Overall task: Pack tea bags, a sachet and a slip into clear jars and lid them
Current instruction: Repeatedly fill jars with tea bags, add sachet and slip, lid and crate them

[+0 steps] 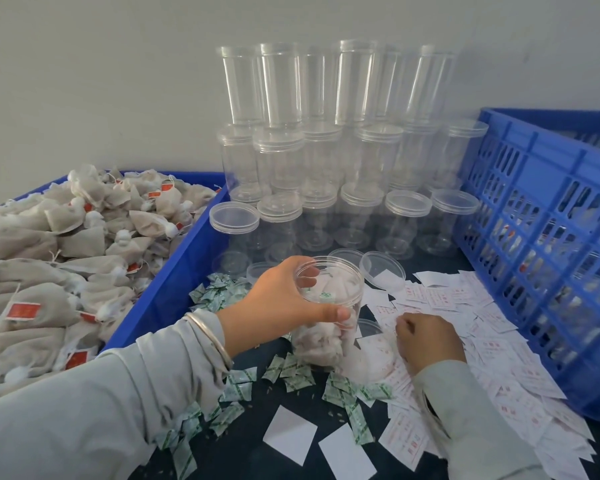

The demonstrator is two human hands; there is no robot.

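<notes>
My left hand [284,299] grips the rim of an open clear jar [329,317] that stands on the dark table and holds several tea bags and a green sachet. My right hand [426,337] rests with curled fingers on the heap of white slips with red print [465,306], fingertips pinching at one slip. Green-and-white sachets [291,370] lie scattered around the jar's base. Loose clear lids [383,270] lie just behind the jar. Tea bags with red tags [49,258] fill the blue tray on the left.
Lidded empty jars [326,161] are stacked three levels high against the wall at the back. A blue slatted crate [548,216] stands on the right. The blue tray's wall [174,271] borders the work area on the left. Blank white slips [291,438] lie near the front.
</notes>
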